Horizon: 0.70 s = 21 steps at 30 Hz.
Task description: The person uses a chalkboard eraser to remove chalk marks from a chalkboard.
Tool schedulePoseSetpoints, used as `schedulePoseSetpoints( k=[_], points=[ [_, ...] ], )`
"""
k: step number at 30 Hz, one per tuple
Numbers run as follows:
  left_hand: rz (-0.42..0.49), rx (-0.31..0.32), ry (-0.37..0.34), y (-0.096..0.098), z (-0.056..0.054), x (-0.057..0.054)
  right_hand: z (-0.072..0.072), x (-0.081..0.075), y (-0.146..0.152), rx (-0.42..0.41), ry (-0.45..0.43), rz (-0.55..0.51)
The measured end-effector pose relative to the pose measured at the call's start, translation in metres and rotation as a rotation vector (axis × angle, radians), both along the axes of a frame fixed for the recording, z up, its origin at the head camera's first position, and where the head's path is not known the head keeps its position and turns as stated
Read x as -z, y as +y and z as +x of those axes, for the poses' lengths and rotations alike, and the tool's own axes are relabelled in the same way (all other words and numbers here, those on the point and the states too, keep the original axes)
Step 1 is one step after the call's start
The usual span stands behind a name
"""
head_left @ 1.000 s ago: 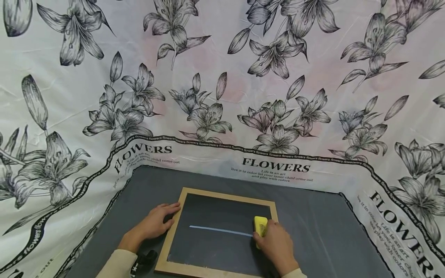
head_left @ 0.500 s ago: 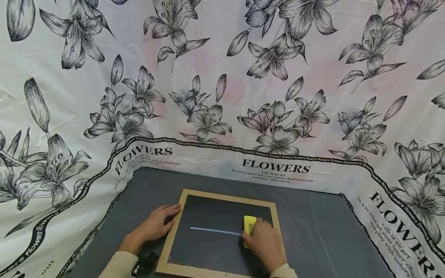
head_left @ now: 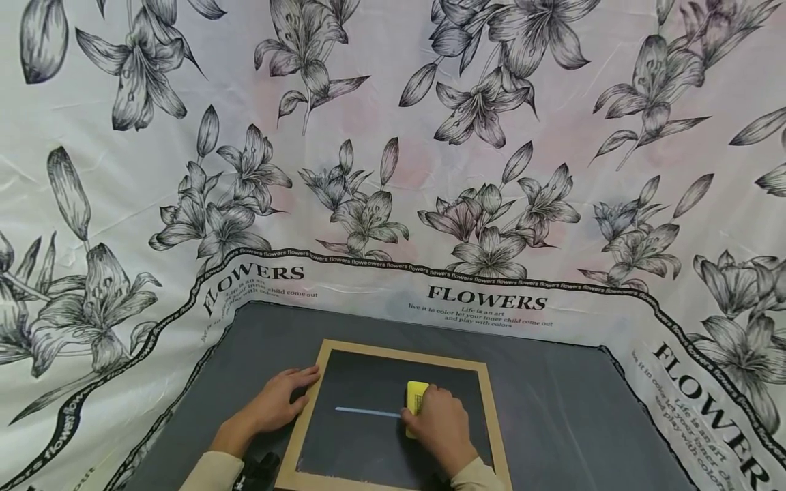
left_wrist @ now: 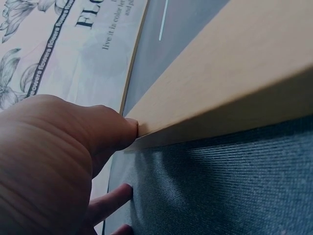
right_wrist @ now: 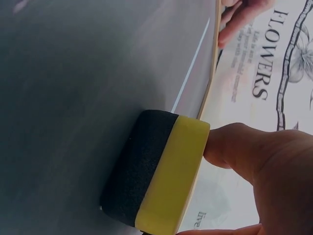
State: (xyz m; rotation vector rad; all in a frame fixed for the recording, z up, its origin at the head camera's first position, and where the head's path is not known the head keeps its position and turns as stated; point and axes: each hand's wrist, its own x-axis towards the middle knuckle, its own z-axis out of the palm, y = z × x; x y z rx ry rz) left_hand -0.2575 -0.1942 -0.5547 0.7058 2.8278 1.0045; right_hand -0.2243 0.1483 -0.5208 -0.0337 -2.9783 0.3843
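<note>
Yellow eraser (head_left: 417,397), set on the chalkboard (head_left: 402,355) slightly right of its middle, black pad (right_wrist: 139,166) facing the dark surface. Pinched in the right hand (head_left: 441,423), thumb at the left side; cannot tell how every finger lies on the far grip. Left hand (head_left: 273,404) loosely spread at the left rail of the wooden frame (head_left: 301,431), touching its outer edge. From the eraser's left edge, a pale blue line (head_left: 368,412) running left and ending short of the left rail. Room on the dark surface both far and near of the line, and a gap between right hand and right rail. Near rail partly cut by the lower border. Broad grey tabletop (head_left: 552,409) right of the board, narrower strip on the far side, up to the flowered cloth (head_left: 393,123).

On the cloth, three large FLOWERS headings (head_left: 485,298) in the head view; under the middle one, "Life is an art" and "live it in color let your inner child come out and play with colors". Small "flowers" repeated along a black band (head_left: 393,262). Print on the eraser too small to read.

Counted: one eraser, one board, one line, two hands, two pale sleeves (head_left: 211,472).
</note>
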Motion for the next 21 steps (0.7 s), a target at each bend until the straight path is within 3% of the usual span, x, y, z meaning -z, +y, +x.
schedulePoseSetpoints(
  k=[9, 21],
  points=[
    [0.006, 0.007, -0.004, 0.001, 0.002, 0.001, -0.005, 0.001, -0.022, -0.037, 0.023, 0.018],
    [0.013, 0.016, -0.006, 0.001, 0.002, 0.002, -0.012, 0.001, -0.054, -0.132, 0.041, -0.037]
  ],
)
